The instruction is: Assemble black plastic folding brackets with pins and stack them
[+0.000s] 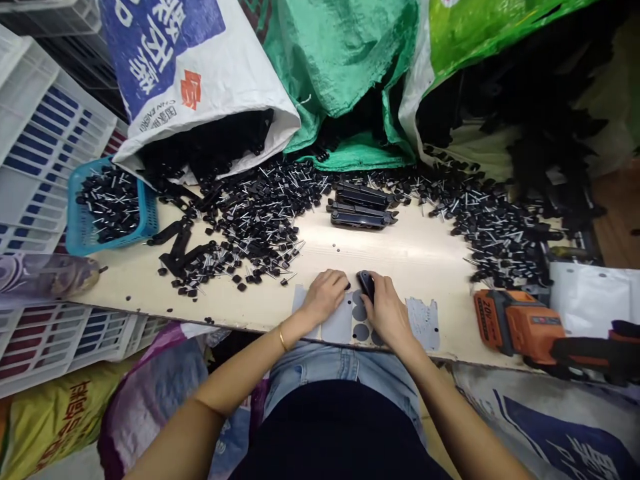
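Note:
My right hand (pixel 387 312) grips a small black plastic part (pixel 366 283) at the near edge of the wooden board (pixel 410 257). My left hand (pixel 325 295) is curled beside it, fingertips pinched near the part; what they hold is too small to make out. Both hands rest over grey patches with dark round spots (pixel 359 313). A stack of long black plastic pieces (pixel 361 205) lies just beyond the hands. Heaps of small black parts with metal pins (pixel 260 220) spread across the board's far side.
A blue basket (pixel 83 230) of the same parts sits at the left. Woven sacks, white (pixel 200 73) and green (pixel 345 67), spill black parts at the back. An orange cordless tool (pixel 520 323) lies at the right. White crates (pixel 45 127) stand at the left.

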`<action>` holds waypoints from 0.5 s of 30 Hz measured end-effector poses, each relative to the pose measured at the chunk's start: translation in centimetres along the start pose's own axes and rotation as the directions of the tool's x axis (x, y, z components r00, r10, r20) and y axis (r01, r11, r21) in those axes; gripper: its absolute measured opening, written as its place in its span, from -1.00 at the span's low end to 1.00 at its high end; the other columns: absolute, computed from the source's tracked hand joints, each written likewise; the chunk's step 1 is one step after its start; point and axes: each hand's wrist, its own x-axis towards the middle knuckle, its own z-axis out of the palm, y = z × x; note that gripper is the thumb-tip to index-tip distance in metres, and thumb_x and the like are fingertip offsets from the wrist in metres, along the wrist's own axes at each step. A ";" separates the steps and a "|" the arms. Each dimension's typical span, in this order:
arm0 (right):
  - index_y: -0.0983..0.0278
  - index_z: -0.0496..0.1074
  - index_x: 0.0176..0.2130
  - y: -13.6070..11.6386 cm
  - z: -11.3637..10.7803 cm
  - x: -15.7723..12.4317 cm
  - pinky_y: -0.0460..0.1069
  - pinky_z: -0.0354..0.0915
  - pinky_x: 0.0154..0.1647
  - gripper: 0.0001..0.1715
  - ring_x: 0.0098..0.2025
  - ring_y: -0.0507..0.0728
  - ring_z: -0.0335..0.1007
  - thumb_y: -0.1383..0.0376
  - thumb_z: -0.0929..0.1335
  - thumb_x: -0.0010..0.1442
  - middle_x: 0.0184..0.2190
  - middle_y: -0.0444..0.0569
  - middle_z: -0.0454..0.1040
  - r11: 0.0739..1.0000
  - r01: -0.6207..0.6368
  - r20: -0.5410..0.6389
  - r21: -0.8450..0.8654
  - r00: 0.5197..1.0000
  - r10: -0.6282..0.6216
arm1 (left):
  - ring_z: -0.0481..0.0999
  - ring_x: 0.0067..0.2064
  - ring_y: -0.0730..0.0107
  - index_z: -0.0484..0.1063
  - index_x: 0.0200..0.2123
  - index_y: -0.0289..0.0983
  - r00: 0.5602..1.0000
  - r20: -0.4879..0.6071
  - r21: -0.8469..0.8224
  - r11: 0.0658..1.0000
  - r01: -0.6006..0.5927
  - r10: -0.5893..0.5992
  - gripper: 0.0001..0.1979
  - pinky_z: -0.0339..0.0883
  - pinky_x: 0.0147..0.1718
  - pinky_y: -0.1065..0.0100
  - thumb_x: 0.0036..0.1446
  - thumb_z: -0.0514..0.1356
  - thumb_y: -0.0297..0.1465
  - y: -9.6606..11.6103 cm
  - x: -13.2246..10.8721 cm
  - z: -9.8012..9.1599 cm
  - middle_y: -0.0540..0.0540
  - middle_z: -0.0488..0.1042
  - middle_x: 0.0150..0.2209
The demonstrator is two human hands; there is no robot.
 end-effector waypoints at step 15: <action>0.30 0.15 0.18 0.9 2.7 -0.1 0.11 0.35 -0.20 -0.43 -0.10 0.25 0.32 0.39 0.19 0.16 -0.08 0.14 0.29 0.990 0.064 -0.110 0.125 0.993 -0.050 | 0.39 -0.22 0.32 0.46 -0.05 -0.21 0.912 -0.334 -0.211 0.962 0.172 -0.236 -0.74 0.34 -0.10 0.18 0.18 0.18 -0.38 0.8 -0.7 3.7 -0.07 0.45 -0.33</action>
